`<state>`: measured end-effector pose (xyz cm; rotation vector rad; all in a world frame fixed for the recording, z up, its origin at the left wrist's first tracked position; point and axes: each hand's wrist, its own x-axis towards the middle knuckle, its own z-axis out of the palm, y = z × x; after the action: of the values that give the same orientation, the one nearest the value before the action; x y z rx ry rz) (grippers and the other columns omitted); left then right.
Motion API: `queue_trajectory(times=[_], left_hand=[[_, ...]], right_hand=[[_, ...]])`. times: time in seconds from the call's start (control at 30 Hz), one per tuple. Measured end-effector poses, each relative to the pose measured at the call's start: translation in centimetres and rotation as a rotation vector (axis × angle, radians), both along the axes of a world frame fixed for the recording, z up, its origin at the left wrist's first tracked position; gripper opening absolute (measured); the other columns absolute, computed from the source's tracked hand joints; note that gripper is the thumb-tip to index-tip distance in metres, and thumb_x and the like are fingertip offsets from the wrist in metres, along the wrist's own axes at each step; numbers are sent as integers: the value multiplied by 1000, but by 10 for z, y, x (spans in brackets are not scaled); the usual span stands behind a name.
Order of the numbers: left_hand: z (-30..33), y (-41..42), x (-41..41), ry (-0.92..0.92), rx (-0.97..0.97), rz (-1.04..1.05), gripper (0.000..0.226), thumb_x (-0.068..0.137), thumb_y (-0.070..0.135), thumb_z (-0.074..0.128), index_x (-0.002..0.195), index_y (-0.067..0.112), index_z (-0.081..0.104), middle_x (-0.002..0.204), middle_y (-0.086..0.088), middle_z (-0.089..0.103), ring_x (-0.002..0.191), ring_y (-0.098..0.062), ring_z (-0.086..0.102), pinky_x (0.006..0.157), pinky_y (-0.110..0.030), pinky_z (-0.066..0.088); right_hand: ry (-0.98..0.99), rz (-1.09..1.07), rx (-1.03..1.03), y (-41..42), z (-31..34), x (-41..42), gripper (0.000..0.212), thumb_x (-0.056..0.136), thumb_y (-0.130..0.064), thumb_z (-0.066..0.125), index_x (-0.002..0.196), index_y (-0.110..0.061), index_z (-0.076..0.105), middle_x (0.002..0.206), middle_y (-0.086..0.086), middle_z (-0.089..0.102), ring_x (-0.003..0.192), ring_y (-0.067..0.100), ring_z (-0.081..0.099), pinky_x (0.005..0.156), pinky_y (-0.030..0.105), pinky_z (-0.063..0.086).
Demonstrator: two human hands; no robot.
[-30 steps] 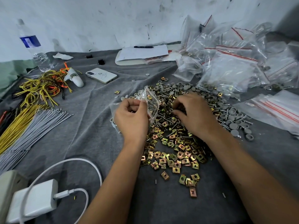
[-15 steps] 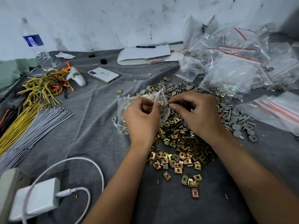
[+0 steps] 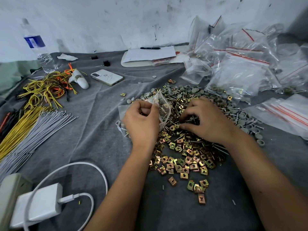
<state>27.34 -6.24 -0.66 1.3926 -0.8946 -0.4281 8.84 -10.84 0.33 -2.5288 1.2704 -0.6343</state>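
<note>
Left hand point(image 3: 141, 124) pinches the clear bag point(image 3: 162, 104) at its mouth, mid-tabletop, opening tilted rightward. Right hand point(image 3: 208, 120) curls its fingers round screws point(image 3: 191, 118) in the hardware pile. The bag mouth lies immediately left of the right hand. The hands are near but apart.

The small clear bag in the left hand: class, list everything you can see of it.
The bag is thin, crinkled, see-through plastic. The left hand pinches its mouth, holding it open and lifted beside the heap of screws and clips; its lower end lies on the grey cloth. Screws and a grey ring show inside.
</note>
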Motion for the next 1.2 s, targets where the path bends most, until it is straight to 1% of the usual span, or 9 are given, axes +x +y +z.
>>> queue_trajectory(times=[0.23, 0.37, 0.47, 0.57, 0.7, 0.8, 0.9, 1.0, 1.2], left_hand=[[-1, 0, 0, 0, 5, -10, 12, 91, 14, 74, 81, 10, 68, 66, -17, 68, 63, -43, 66, 58, -57, 58], [-1, -1, -1, -44, 6, 3, 15, 90, 16, 75, 78, 15, 68, 63, -12, 68, 60, -39, 66, 54, -52, 58], [-2, -3, -3, -62, 6, 3, 16, 90, 18, 76, 77, 15, 68, 61, -10, 67, 60, -37, 66, 56, -50, 58], [-3, -3, -3, -51, 8, -5, 16, 91, 18, 75, 78, 14, 67, 63, -14, 67, 61, -41, 66, 57, -52, 58], [-3, -3, -3, -46, 5, -7, 17, 92, 18, 75, 78, 14, 67, 62, -15, 66, 60, -42, 65, 56, -54, 58], [-2, -2, -3, -49, 1, -8, 17, 92, 17, 75, 78, 13, 67, 63, -17, 66, 60, -42, 64, 56, -54, 57], [-2, -1, -3, -44, -3, -10, 17, 92, 17, 74, 78, 13, 67, 63, -17, 65, 61, -42, 64, 55, -50, 57], [-2, -1, -3, -55, -3, 3, 17, 91, 16, 75, 76, 15, 67, 62, -12, 65, 61, -38, 64, 53, -41, 54], [-1, 0, -4, -48, 2, -15, 17, 92, 17, 75, 77, 15, 67, 63, -12, 66, 61, -39, 65, 53, -47, 55]], right_hand=[[1, 28, 14, -3, -3, 0, 8, 91, -34, 73, 93, -30, 66, 100, -12, 54, 99, 8, 45, 82, 27, 33], [-438, -10, 95, 1, 0, 1, 6, 98, -19, 66, 99, -25, 66, 89, -11, 70, 82, 3, 69, 73, 14, 52], [-605, 16, 161, 3, 4, 1, 13, 98, -14, 67, 107, -22, 74, 86, -7, 75, 86, 5, 72, 80, 19, 57], [-554, 11, 145, 4, 3, 4, 10, 98, -15, 67, 101, -21, 74, 80, -6, 74, 80, 6, 71, 77, 19, 56], [-452, -26, 126, 5, 0, 4, 7, 99, -19, 65, 95, -17, 70, 74, -6, 70, 65, 5, 67, 61, 13, 50], [-360, -19, 64, 6, 0, 5, 21, 98, -33, 65, 87, -16, 71, 64, -6, 66, 53, 4, 62, 54, 12, 42], [-205, -37, -45, 4, -1, 3, 23, 90, -42, 72, 83, -20, 71, 74, -14, 60, 74, 8, 55, 70, 26, 35], [-7, -50, -44, 1, -1, 3, 22, 86, -40, 78, 104, -28, 75, 97, -10, 58, 105, 14, 46, 86, 34, 37], [107, -57, 4, 2, 0, 9, 18, 87, -41, 76, 102, -31, 72, 105, -9, 51, 113, 16, 37, 95, 37, 37]])
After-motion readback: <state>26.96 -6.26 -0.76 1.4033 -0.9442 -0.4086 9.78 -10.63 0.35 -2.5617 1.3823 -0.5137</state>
